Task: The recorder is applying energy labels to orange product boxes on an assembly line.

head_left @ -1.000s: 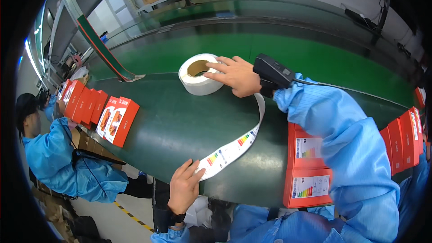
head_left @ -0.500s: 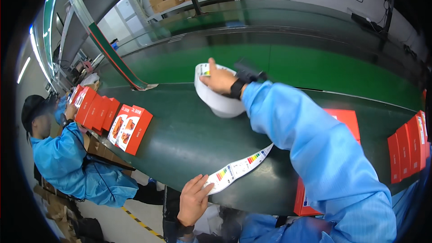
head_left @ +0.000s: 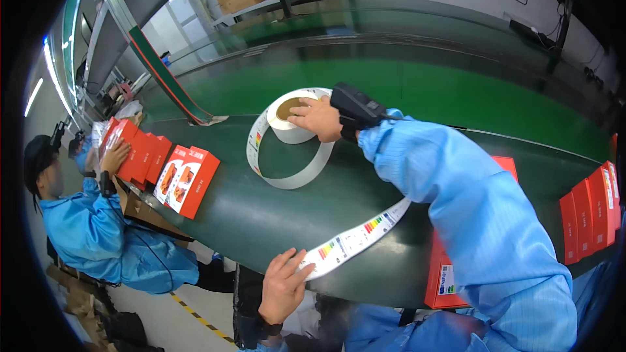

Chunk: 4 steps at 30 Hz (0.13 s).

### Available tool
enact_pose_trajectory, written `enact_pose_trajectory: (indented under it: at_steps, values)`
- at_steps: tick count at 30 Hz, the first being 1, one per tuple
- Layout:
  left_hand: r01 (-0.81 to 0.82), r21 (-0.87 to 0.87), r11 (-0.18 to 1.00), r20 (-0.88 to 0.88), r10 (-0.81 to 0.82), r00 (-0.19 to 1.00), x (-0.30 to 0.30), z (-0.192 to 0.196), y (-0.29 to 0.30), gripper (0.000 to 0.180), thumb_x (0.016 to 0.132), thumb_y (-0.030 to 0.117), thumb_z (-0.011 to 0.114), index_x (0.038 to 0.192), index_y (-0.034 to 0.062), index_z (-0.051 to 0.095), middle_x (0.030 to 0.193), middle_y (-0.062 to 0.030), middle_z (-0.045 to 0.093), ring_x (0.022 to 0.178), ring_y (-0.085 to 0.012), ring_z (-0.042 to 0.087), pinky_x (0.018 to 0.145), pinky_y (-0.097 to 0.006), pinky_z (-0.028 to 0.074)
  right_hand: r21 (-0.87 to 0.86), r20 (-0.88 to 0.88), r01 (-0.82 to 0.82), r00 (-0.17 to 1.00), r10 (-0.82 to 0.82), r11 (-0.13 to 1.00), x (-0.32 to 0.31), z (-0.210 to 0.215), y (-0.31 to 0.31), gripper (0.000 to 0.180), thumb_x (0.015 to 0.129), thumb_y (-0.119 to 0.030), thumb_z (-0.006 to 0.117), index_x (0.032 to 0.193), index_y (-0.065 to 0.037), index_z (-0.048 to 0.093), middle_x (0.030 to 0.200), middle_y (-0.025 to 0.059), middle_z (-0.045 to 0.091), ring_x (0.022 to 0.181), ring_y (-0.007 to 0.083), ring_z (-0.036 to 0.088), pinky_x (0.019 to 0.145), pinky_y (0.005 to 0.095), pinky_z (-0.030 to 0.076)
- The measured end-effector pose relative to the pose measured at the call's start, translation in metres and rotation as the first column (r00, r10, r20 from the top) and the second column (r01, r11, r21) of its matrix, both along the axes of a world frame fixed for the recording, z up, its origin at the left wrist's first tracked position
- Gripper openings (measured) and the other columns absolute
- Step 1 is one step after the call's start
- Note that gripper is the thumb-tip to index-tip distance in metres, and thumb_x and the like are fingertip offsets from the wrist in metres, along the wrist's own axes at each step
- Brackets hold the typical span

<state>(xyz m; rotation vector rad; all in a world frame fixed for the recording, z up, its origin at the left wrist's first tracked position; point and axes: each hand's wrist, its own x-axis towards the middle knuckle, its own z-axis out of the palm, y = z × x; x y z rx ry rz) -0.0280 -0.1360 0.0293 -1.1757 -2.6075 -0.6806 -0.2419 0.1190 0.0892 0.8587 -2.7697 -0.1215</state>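
My left hand (head_left: 283,287) is at the near table edge, its fingers closed on the end of a white label strip (head_left: 352,241) printed with coloured bars. The strip runs up to the right and passes behind my right sleeve. Toward the far side of the table, my right hand (head_left: 318,119) grips the rim of a white label roll (head_left: 291,132), fingers reaching over its brown cardboard core. A wide loose loop of label strip (head_left: 287,181) curls around the near side of the roll. My right thumb is mostly hidden.
Red boxes (head_left: 590,212) stand in a row at the far right. Another red box (head_left: 443,280) lies partly under my right arm. At left, red and white boxes (head_left: 186,182) line the table beside a co-worker in blue (head_left: 98,234). A green post (head_left: 169,78) rises behind them.
The roll now shows its core, and a loose loop has opened to its left. My right hand has turned over onto the rim. The left hand stays put. The co-worker's hand has moved onto a box.
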Motion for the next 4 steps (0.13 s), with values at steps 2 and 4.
enact_pose_trajectory:
  at_steps: [2,4]
  values:
    - [0.035,-0.011,0.999,0.0,-0.035,0.999,0.003,0.0,0.0,0.034,0.062,-0.003,0.059,0.093,0.0085,0.065,0.109,-0.0134,0.057,0.103,-0.0321,0.051,0.087,-0.043,0.04,0.108,-0.023,0.013,1.0,-0.011,0.994,-0.038,-0.022,0.004,0.059,0.066,-0.004,0.06,0.122,-0.014,0.046,0.132,0.0069,0.039,0.124,0.0277,0.033,0.094,0.0526,0.032]
    - [0.041,-0.015,0.999,0.06,-0.04,0.997,0.009,-0.003,-0.008,0.036,0.061,-0.001,0.061,0.096,0.0093,0.065,0.111,-0.0132,0.056,0.107,-0.0323,0.049,0.09,-0.044,0.039,-0.24,0.295,0.083,0.955,-0.008,0.967,-0.062,-0.031,0.006,0.057,0.07,-0.015,0.063,0.123,-0.016,0.045,0.133,0.0062,0.038,0.125,0.0318,0.03,0.096,0.0574,0.028]
